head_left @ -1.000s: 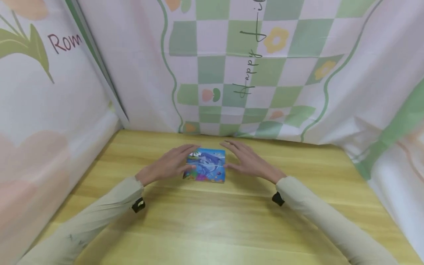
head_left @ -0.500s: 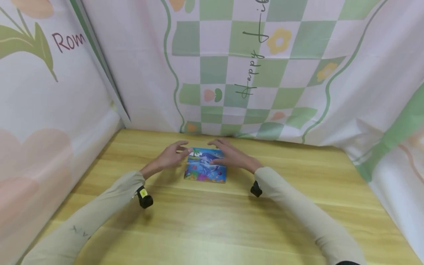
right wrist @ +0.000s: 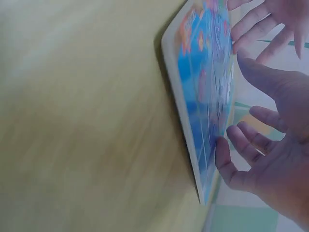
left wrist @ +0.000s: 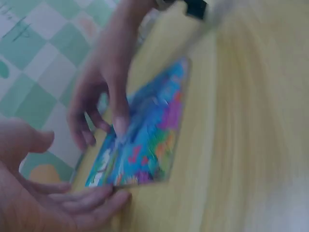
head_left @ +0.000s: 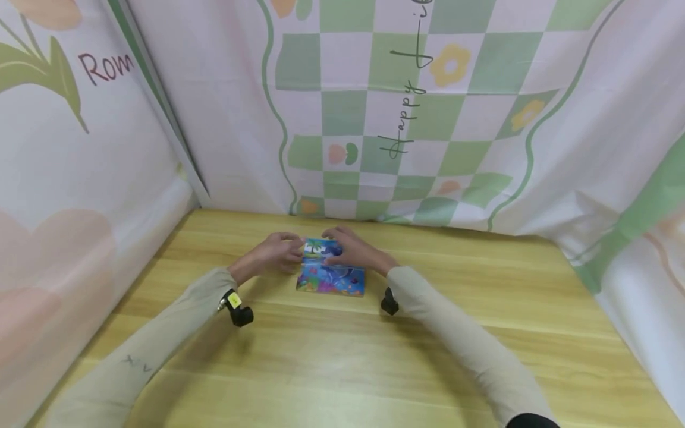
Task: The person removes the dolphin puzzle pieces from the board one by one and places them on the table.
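A thin square board (head_left: 330, 282) printed with a bright blue dolphin sea picture lies flat on the wooden table. Its pale edge and rounded corner show in the right wrist view, with fine lines across the picture (right wrist: 195, 92). My right hand (head_left: 357, 251) hovers over the board's upper part, thumb and fingers spread, fingertips close to its surface. Beside the left edge is my left hand (head_left: 274, 252), its fingers loosely bent and reaching to the board's corner. In the left wrist view, the left fingers (left wrist: 91, 205) lie alongside the near edge, palm turned inward.
The wooden table (head_left: 342, 362) runs up to a checkered green-and-white curtain (head_left: 385, 119) at the back. A white printed cloth (head_left: 96, 160) walls off the left side, and more cloth (head_left: 642, 238) hangs at the right. Dark wrist cameras (head_left: 390, 302) hang below the sleeves.
My right hand has moved left from beside the board to over its upper part. My left hand has drawn back slightly to the left edge. The board stays in place.
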Demonstrator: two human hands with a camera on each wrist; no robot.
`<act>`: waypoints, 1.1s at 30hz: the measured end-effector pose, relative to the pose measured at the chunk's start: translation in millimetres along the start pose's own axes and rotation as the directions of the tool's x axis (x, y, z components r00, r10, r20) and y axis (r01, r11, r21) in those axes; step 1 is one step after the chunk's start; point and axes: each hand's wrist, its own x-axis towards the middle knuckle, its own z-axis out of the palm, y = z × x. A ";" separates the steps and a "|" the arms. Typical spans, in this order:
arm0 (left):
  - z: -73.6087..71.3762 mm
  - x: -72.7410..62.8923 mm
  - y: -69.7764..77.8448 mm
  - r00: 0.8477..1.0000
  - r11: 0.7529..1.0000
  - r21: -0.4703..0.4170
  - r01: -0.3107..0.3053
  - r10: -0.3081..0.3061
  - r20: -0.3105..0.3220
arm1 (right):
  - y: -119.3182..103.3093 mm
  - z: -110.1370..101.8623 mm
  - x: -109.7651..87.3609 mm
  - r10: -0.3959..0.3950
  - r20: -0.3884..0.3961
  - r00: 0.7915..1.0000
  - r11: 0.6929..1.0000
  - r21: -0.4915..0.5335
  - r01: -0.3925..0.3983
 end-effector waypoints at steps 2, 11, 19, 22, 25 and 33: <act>0.7 4.1 4.2 0.998 0.992 -0.110 0.068 -0.068 0.004 | -2.6 2.7 3.2 0.014 -0.010 1.000 1.000 0.009 -0.014; 5.6 17.0 7.7 0.957 0.880 -0.405 0.247 -0.288 -0.043 | -11.6 15.5 13.3 0.130 -0.029 0.991 0.991 -0.010 -0.130; 9.3 23.9 6.8 0.948 0.874 -0.418 0.248 -0.308 -0.084 | -14.2 14.2 19.9 0.181 -0.047 0.982 0.982 0.072 -0.177; 7.3 23.5 5.3 0.959 0.901 -0.363 0.237 -0.277 -0.061 | -14.5 14.6 21.0 0.177 -0.047 0.983 0.981 0.083 -0.173; 4.6 22.8 3.4 0.973 0.935 -0.279 0.221 -0.231 -0.005 | -15.4 14.3 21.3 0.165 -0.043 0.985 0.984 0.077 -0.161; -3.7 28.8 -17.2 0.995 0.999 -0.044 0.022 -0.018 0.094 | -18.5 12.8 20.0 0.168 -0.031 0.985 0.983 0.078 -0.166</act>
